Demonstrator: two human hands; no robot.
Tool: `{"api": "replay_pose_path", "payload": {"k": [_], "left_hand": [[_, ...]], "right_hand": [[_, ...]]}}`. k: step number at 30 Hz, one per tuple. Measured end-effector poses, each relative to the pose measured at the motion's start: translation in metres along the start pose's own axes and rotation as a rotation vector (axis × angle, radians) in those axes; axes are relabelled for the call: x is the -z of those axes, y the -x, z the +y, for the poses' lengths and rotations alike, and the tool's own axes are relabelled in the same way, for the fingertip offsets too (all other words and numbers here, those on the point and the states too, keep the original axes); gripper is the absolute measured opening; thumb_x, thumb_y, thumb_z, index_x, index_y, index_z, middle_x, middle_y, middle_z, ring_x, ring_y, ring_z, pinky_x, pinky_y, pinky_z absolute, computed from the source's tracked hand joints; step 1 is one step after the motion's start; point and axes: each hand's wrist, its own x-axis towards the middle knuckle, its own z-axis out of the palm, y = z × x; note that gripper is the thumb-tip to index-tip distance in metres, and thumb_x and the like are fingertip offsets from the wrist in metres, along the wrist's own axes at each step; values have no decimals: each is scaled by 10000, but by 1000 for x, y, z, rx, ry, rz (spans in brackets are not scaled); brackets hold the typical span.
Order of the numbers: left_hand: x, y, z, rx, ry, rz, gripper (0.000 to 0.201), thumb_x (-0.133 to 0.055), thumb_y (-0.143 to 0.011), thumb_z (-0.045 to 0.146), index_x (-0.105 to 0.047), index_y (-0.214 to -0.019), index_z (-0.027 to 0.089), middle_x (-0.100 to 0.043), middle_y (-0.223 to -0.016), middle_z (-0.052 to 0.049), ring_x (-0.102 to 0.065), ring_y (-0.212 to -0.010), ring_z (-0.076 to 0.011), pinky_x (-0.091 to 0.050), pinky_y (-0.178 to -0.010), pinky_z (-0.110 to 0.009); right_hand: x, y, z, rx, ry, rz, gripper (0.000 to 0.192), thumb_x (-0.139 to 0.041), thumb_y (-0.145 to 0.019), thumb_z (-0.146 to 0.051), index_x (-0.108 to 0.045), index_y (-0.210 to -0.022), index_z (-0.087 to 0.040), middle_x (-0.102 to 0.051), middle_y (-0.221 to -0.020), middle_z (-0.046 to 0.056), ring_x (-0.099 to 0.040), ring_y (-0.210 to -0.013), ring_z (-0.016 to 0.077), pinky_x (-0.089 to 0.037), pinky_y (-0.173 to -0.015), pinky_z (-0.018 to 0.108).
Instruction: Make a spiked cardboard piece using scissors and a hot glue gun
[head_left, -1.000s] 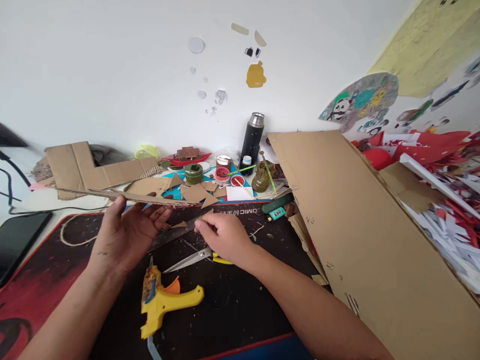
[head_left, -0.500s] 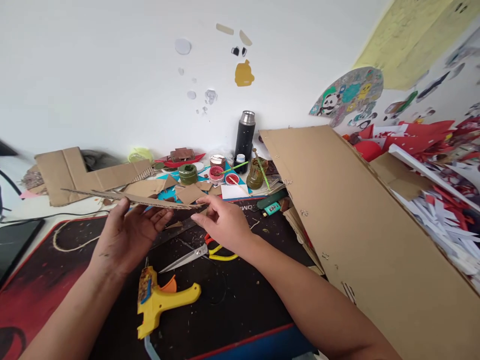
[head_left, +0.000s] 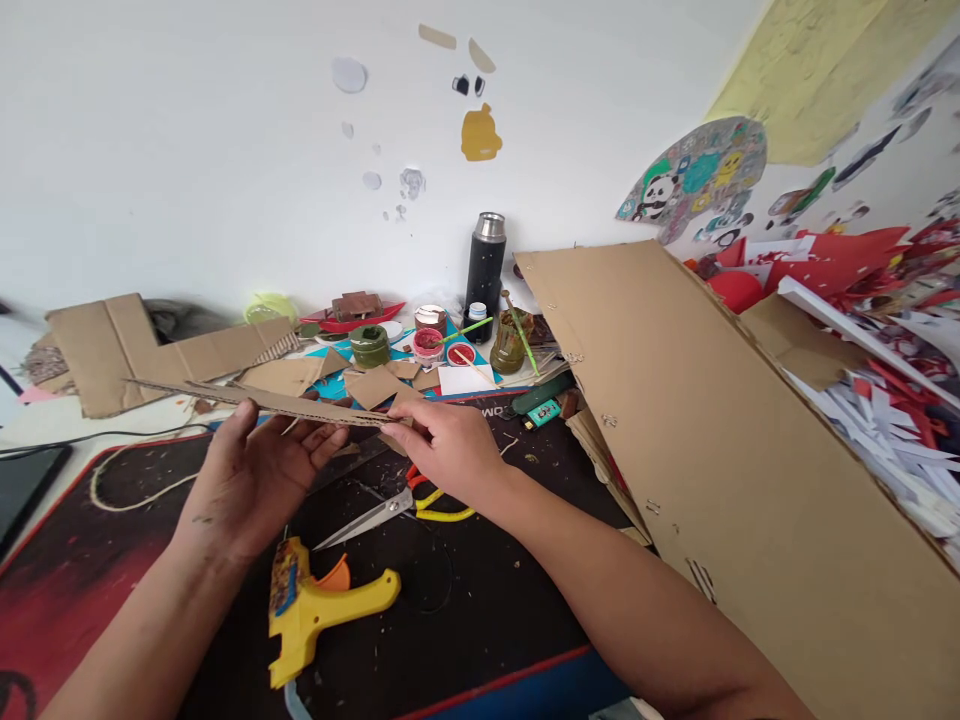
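Note:
A thin, layered piece of cardboard (head_left: 300,404) is held edge-on above the dark mat. My left hand (head_left: 259,470) supports it from below, thumb along the near edge and fingers beneath. At its right end my right hand (head_left: 446,440) pinches the tip between thumb and fingers. Under the hands lie scissors (head_left: 375,518) with yellow and red handles, blades pointing left. Nearer to me, a yellow glue gun (head_left: 322,605) with an orange trigger rests on the mat, its nozzle pointing away.
A large cardboard sheet (head_left: 735,430) leans along the right side. At the back stand a black thermos (head_left: 486,265), paint jars (head_left: 369,346) and cardboard scraps (head_left: 375,386). A folded cardboard piece (head_left: 105,355) is at back left. Paper scraps (head_left: 892,390) pile up at far right.
My right hand has closed more firmly on the cardboard's right end, which sits slightly lower. The view has shifted a little; the scissors and glue gun stay put.

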Motion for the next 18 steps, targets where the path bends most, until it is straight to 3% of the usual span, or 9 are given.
{"api": "replay_pose_path", "payload": {"k": [4,10,15,18], "left_hand": [[-1,0,1,-12,-10,7,671,-1090,-497,470,-817,-1059,224,-852,-1080,-79,-813,-911,-261,-732,-775,-384],[-2,0,0,-24,-6,41,599,-1076,-504,457,-800,-992,247,-846,-1043,-47,-813,-939,-266,-736,-770,-394],[-3,1,4,-47,19,68,541,-1029,-596,437,-786,-1037,237,-847,-1068,-63,-816,-955,-276,-734,-773,-383],[-3,1,8,-63,49,80,428,-964,-703,414,-781,-1055,255,-851,-1059,-55,-821,-941,-279,-738,-762,-396]], "right_hand": [[-1,0,1,25,-2,10,233,-675,-1093,-398,-814,-1195,-241,-864,-1085,37,-799,-909,196,-519,-800,291],[-2,0,2,30,12,-7,220,-650,-1105,-348,-805,-1216,-238,-859,-1143,42,-811,-1008,213,-543,-852,296],[0,0,2,31,13,6,222,-614,-1114,-309,-807,-1177,-220,-858,-1112,44,-798,-953,201,-508,-814,287],[1,0,0,12,-8,12,221,-607,-1110,-311,-809,-1128,-225,-847,-993,32,-757,-832,179,-460,-747,282]]}}
